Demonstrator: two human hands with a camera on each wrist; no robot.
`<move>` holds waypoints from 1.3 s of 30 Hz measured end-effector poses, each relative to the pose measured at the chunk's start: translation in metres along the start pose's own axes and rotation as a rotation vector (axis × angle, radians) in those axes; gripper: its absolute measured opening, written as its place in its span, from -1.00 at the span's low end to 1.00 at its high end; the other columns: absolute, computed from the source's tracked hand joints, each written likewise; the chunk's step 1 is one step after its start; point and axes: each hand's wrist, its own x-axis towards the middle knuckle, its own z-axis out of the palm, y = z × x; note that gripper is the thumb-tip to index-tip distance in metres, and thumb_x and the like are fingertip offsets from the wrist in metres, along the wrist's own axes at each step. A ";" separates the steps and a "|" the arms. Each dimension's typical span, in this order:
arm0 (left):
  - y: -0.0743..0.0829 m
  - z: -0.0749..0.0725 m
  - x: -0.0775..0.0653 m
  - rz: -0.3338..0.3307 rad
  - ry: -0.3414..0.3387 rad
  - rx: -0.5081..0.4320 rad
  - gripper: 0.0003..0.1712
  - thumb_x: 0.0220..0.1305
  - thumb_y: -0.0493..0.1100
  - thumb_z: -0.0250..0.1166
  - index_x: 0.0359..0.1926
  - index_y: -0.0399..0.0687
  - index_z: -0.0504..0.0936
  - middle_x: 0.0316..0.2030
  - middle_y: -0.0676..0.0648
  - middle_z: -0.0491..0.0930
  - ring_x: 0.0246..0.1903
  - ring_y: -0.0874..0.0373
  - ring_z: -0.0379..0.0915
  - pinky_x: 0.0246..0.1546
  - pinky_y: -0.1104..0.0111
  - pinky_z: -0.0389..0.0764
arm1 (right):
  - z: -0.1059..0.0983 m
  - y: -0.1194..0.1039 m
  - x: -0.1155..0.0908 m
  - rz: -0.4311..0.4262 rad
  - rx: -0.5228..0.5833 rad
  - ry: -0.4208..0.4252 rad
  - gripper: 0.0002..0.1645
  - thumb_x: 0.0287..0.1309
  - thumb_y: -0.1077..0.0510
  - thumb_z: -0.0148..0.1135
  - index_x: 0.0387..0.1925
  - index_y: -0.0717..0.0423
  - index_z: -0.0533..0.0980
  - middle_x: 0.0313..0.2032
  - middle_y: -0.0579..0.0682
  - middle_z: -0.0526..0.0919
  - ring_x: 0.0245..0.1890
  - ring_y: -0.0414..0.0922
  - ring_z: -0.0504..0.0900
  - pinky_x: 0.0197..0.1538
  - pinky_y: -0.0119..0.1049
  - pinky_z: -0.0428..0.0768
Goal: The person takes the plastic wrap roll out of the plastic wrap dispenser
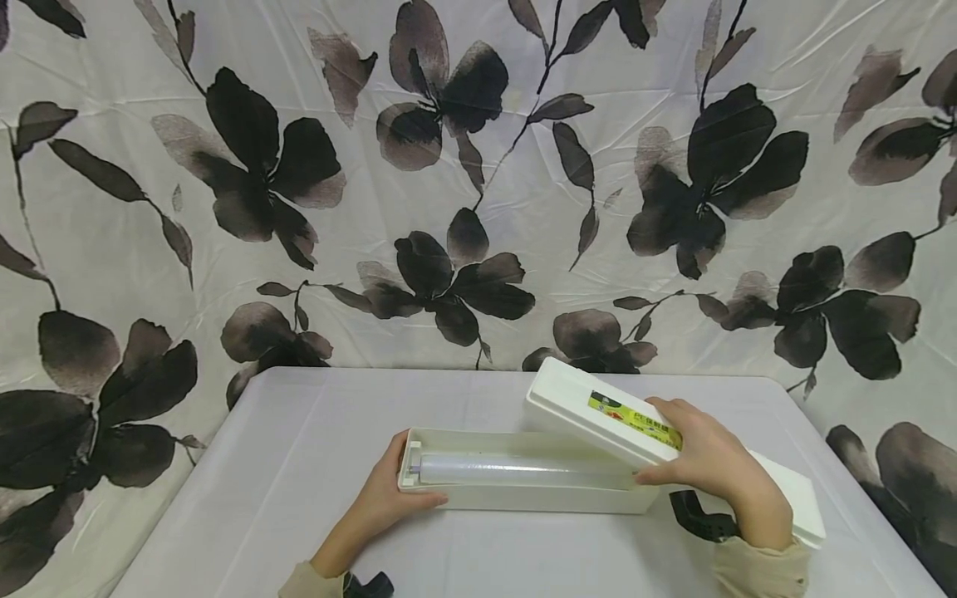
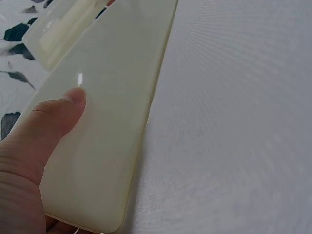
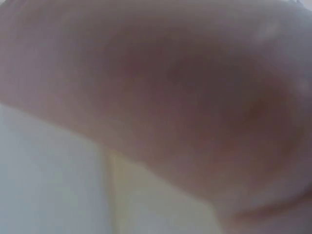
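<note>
A long white plastic box (image 1: 538, 498) lies on the table with its top uncovered. Inside it a roll of clear plastic wrap (image 1: 516, 469) runs lengthwise. My left hand (image 1: 381, 482) grips the box's left end; in the left wrist view the thumb (image 2: 61, 114) lies on the long front wall and fingertips show under the end. My right hand (image 1: 721, 457) holds the white lid (image 1: 564, 394), which bears a yellow and green label (image 1: 635, 419). The lid slants over the box's right half, its left end raised. The right wrist view is mostly filled by blurred skin.
The white table (image 1: 486, 561) extends around the box on all sides. Behind it hangs a pale cloth (image 1: 568, 274) printed with dark flowers. A black wrist strap (image 1: 703, 519) shows at the right wrist, close to the lid's underside.
</note>
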 end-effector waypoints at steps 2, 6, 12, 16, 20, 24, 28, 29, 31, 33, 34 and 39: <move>-0.001 0.000 0.000 0.000 0.000 0.000 0.19 -0.26 -0.05 0.72 0.39 0.06 0.22 0.17 -0.03 0.47 0.06 0.10 0.43 0.14 0.14 0.44 | -0.001 0.004 -0.002 -0.001 0.002 0.014 0.28 -0.47 -0.29 0.66 0.33 0.18 0.39 0.06 0.09 0.58 -0.17 -0.07 0.49 -0.21 -0.12 0.45; -0.002 0.001 0.000 0.006 -0.004 -0.003 0.19 -0.26 -0.06 0.72 0.39 0.06 0.22 0.17 -0.03 0.47 0.07 0.10 0.43 0.13 0.15 0.45 | -0.004 0.012 -0.006 -0.006 0.015 0.035 0.25 -0.44 -0.26 0.67 0.31 0.24 0.40 0.04 0.13 0.59 -0.16 -0.05 0.50 -0.18 -0.10 0.46; -0.001 0.000 0.001 0.011 -0.010 -0.003 0.19 -0.26 -0.05 0.71 0.39 0.07 0.22 0.17 -0.03 0.46 0.07 0.09 0.43 0.13 0.16 0.45 | -0.009 0.025 -0.013 0.019 0.034 0.062 0.24 -0.44 -0.22 0.67 0.29 0.28 0.40 0.01 0.16 0.59 -0.18 -0.03 0.49 -0.19 -0.11 0.45; -0.001 0.001 0.001 0.004 -0.005 0.021 0.20 -0.25 -0.02 0.71 0.40 0.05 0.21 0.17 -0.04 0.46 0.07 0.09 0.43 0.14 0.15 0.45 | -0.011 0.034 -0.017 0.060 0.039 0.070 0.24 -0.42 -0.21 0.68 0.29 0.30 0.38 0.01 0.20 0.58 -0.19 -0.02 0.49 -0.19 -0.11 0.44; -0.001 0.001 0.001 -0.003 0.001 0.041 0.22 -0.26 0.01 0.71 0.41 0.03 0.20 0.18 -0.04 0.46 0.08 0.09 0.43 0.15 0.12 0.44 | -0.012 0.046 -0.021 0.119 0.034 0.054 0.27 -0.36 -0.19 0.67 0.32 0.38 0.30 0.08 0.30 0.52 -0.14 0.05 0.50 -0.17 -0.10 0.43; -0.001 0.001 0.001 -0.001 0.003 0.047 0.22 -0.27 0.01 0.72 0.40 0.03 0.20 0.18 -0.04 0.46 0.07 0.09 0.43 0.15 0.11 0.44 | -0.015 0.057 -0.024 0.178 0.027 0.039 0.32 -0.32 -0.21 0.65 0.35 0.42 0.24 0.13 0.37 0.46 -0.09 0.12 0.48 -0.17 -0.10 0.40; -0.001 0.000 0.001 0.004 0.002 0.046 0.21 -0.27 0.01 0.71 0.40 0.05 0.20 0.17 -0.03 0.47 0.07 0.09 0.43 0.14 0.13 0.44 | -0.018 0.069 -0.027 0.221 0.012 0.041 0.32 -0.30 -0.23 0.63 0.36 0.41 0.23 0.13 0.41 0.43 -0.09 0.15 0.45 -0.19 -0.09 0.37; -0.001 0.000 0.001 0.005 0.002 0.042 0.21 -0.27 0.00 0.72 0.40 0.05 0.21 0.17 -0.04 0.47 0.07 0.09 0.43 0.14 0.14 0.44 | -0.019 0.072 -0.028 0.229 0.006 0.045 0.32 -0.30 -0.23 0.63 0.36 0.42 0.23 0.12 0.41 0.43 -0.10 0.16 0.45 -0.19 -0.08 0.37; -0.002 -0.001 0.001 0.006 0.000 0.038 0.21 -0.27 0.00 0.72 0.40 0.05 0.21 0.17 -0.04 0.47 0.06 0.09 0.43 0.14 0.15 0.44 | -0.020 0.078 -0.029 0.249 -0.007 0.048 0.32 -0.28 -0.23 0.62 0.35 0.45 0.22 0.10 0.43 0.44 -0.11 0.16 0.45 -0.21 -0.07 0.37; -0.002 -0.001 0.001 0.007 -0.002 0.038 0.21 -0.26 0.00 0.71 0.39 0.05 0.21 0.17 -0.04 0.47 0.07 0.09 0.43 0.14 0.15 0.44 | -0.022 0.083 -0.031 0.270 -0.026 0.048 0.32 -0.26 -0.24 0.60 0.34 0.48 0.21 0.08 0.45 0.44 -0.11 0.18 0.45 -0.22 -0.06 0.37; -0.002 -0.001 0.001 0.008 -0.002 0.037 0.21 -0.26 0.00 0.71 0.39 0.05 0.21 0.17 -0.04 0.47 0.06 0.09 0.43 0.14 0.16 0.44 | -0.022 0.086 -0.031 0.283 -0.036 0.045 0.32 -0.25 -0.25 0.59 0.34 0.49 0.20 0.08 0.46 0.43 -0.11 0.18 0.45 -0.23 -0.06 0.37; -0.003 -0.001 0.002 0.011 -0.003 0.038 0.21 -0.26 0.00 0.71 0.40 0.04 0.21 0.17 -0.04 0.47 0.06 0.09 0.43 0.14 0.16 0.45 | -0.026 0.097 -0.034 0.341 -0.076 0.034 0.33 -0.19 -0.31 0.53 0.34 0.50 0.16 0.01 0.48 0.45 -0.16 0.19 0.46 -0.29 -0.03 0.38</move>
